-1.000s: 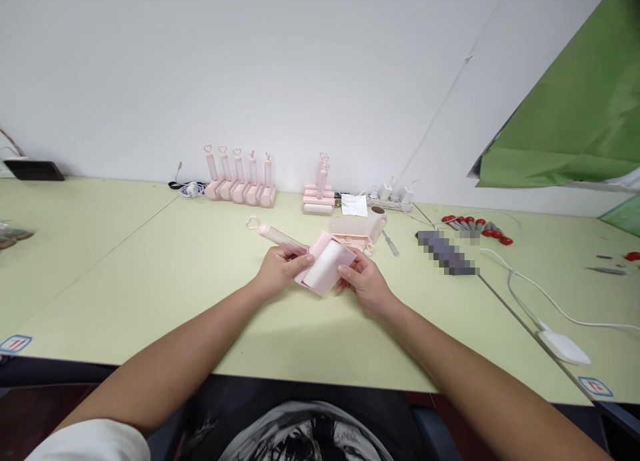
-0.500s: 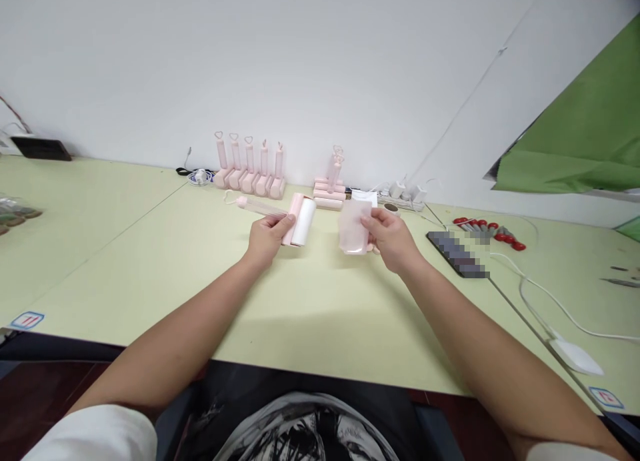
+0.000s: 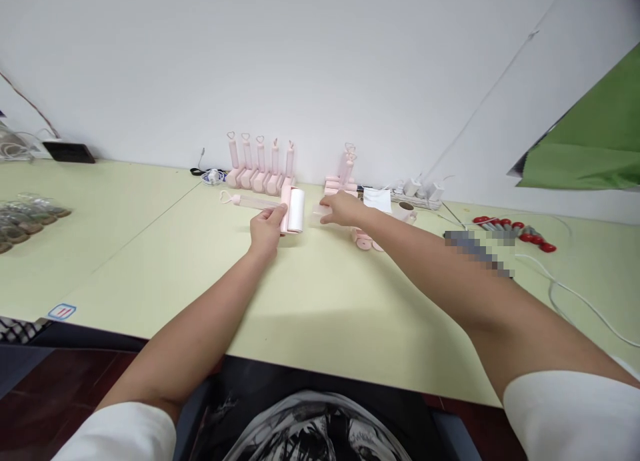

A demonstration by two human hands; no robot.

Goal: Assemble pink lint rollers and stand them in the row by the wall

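Note:
My left hand (image 3: 266,234) is closed round a pink lint roller (image 3: 297,211), whose white sticky roll faces right. Its clear handle, ending in a heart-shaped loop, points left. To the right, my right hand (image 3: 344,209) reaches across and pinches a translucent cover (image 3: 319,211), mostly hidden by the fingers. The cover is apart from the lint roller. Beyond my left hand stands a row of pink lint rollers (image 3: 260,181), handles upright. Behind my right hand is a stack of pink lint rollers (image 3: 341,185). Pink round-ended pieces (image 3: 365,243) lie partly under my right forearm.
A power strip with white chargers (image 3: 413,187) runs along the wall, near a white sheet (image 3: 377,200) and a brown-cored roll (image 3: 406,208). To the right lie a blurred-out phone (image 3: 477,254) and several red-ended items (image 3: 505,226). Wrapped items (image 3: 30,221) are at far left.
My right hand has moved left and farther from me with the translucent cover, towards the lint roller. My left hand still holds the lint roller. The view has shifted slightly left.

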